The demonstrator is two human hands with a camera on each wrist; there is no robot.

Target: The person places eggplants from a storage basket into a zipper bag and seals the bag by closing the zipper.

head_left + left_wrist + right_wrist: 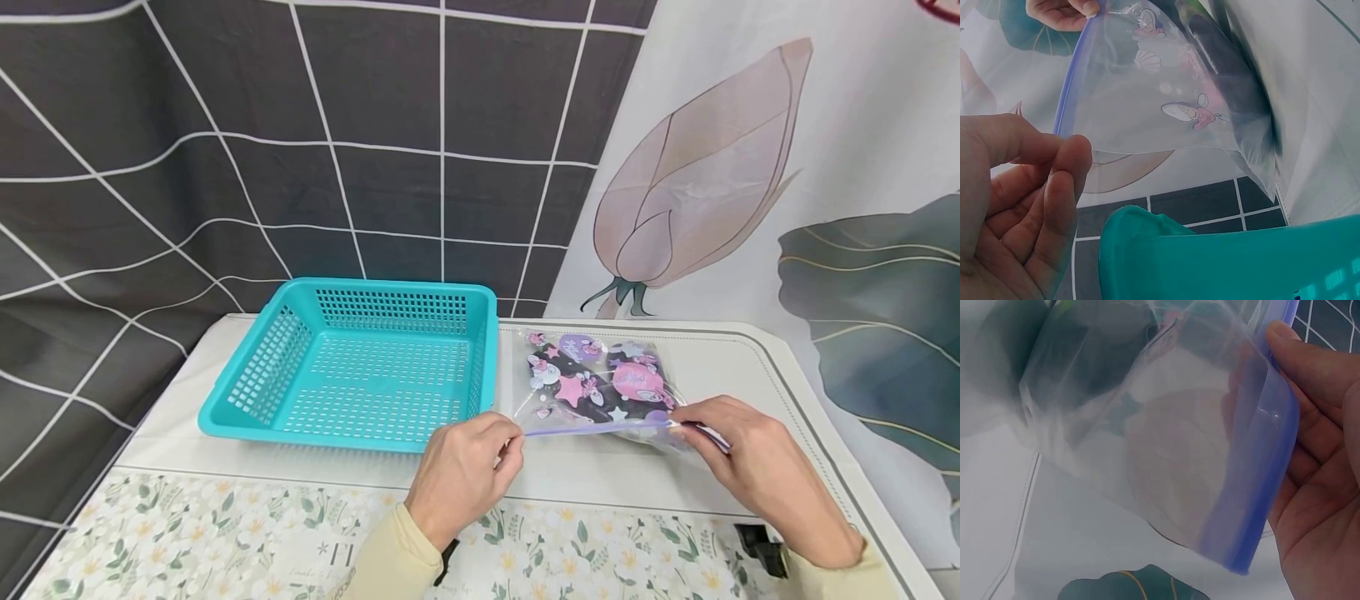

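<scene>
A clear zip bag [573, 387] printed with pink stars and cartoon figures lies on the table, something dark inside it. Its purple zip strip [592, 428] faces me, stretched between both hands. My left hand [468, 467] pinches the strip's left end between thumb and finger. Farther right along the strip, my right hand [757, 458] pinches it, and the bag's corner sticks out past the fingers. The right wrist view shows the purple edge [1269, 475] bending at the thumb. In the left wrist view, the bag's side [1179, 94] hangs slack and see-through.
Left of the bag stands a turquoise plastic basket [491, 358] with slotted walls, close to my left hand. A floral mat [247, 533] covers the front of the white table [712, 358]. Behind rise a dark grid-patterned curtain [390, 92] and a white floral one [862, 125].
</scene>
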